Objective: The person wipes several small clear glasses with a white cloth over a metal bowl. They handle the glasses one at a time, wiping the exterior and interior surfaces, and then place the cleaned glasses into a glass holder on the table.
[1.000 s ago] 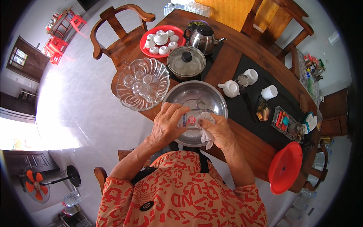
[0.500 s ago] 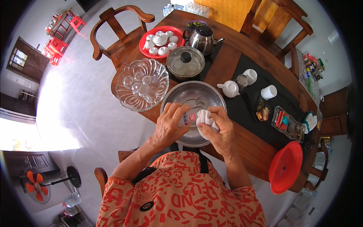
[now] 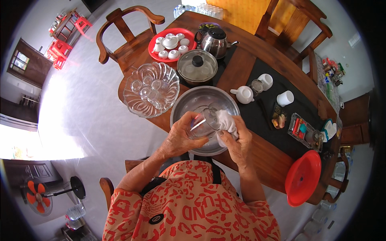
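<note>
My left hand [image 3: 183, 136] is closed around a clear drinking glass [image 3: 204, 123], tilted with its rim toward the right. In my right hand [image 3: 240, 140] a bunched white cloth [image 3: 226, 124] is pinched, right at the rim of the glass. Both hands are over a wide stainless steel basin [image 3: 181, 100] standing at the table's near edge. What lies at the bottom of the basin is mostly hidden by the hands. A scalloped glass bowl [image 3: 132, 98] with several small clear glasses in it stands left of the basin.
Behind the basin stand a glass-lidded pot [image 3: 189, 66], a steel kettle [image 3: 214, 42] and a red tray [image 3: 155, 38] of white teaware. To the right are a white teapot [image 3: 243, 94], white cups [image 3: 285, 98], a cluttered glass tray [image 3: 305, 131] and a red plastic basin [image 3: 303, 176].
My left hand has turned the glass so its open rim faces up and right. My right hand has shifted slightly right and lower, with the cloth now looser at the rim.
</note>
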Available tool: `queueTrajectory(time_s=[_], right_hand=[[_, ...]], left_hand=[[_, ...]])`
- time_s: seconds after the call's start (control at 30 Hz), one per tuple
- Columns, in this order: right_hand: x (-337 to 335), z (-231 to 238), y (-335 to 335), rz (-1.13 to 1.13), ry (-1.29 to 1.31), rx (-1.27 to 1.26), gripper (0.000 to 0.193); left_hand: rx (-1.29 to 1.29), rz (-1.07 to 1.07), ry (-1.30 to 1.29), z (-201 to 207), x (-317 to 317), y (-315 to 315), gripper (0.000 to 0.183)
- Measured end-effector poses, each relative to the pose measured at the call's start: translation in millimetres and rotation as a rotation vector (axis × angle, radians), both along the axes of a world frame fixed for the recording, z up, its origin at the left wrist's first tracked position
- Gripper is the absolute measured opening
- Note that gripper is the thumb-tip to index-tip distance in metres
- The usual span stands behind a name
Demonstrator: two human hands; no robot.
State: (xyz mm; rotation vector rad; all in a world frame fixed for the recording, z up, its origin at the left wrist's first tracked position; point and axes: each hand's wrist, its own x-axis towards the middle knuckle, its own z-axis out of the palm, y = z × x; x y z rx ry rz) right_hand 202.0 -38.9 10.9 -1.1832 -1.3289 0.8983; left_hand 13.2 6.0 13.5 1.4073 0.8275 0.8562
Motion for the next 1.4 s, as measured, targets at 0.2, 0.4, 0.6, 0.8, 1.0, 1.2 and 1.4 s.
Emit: queueTrajectory(time_s=[0.2,0.4,0.6,0.8,1.0,1.2,1.4], right_hand=[[-34.8,-10.9,-17.4,0.109,0.221,-0.140,0.025],[-45.8,-12.3,-27.0,0.128,0.310,-0.249,0.030],[-40.1,-41.6,-20.5,0.208,0.576,-0.452,0.040],[-42.8,-34.2,-21.7,0.229,0.271,-0.240,0.032],[-36.5,-29.8,-23.3,0.205,0.039,-0.090,0.022],[-27.1,-1.0,-10.8,0.093,0.213,-0.341,0.026],[-37.6,-14.2,-13.9,0.149,0.271,-0.283,0.027]], left_hand=[[-0.175,-0.069,-0.126,-5.1,-0.5,-6.1,0.059],[-0.313,-0.105,-0.252,-11.6,-15.0,-21.0,0.075],[-0.397,-0.178,-0.218,-11.1,-20.9,-27.8,0.086],[-0.466,-0.119,-0.230,-8.9,-22.8,-17.3,0.090],[-0.520,-0.168,-0.332,-11.6,-22.5,-6.1,0.085],[-0.493,-0.215,-0.351,-8.1,-15.0,-14.0,0.080],[-0.378,-0.178,-0.343,-3.0,-15.3,-10.3,0.079]])
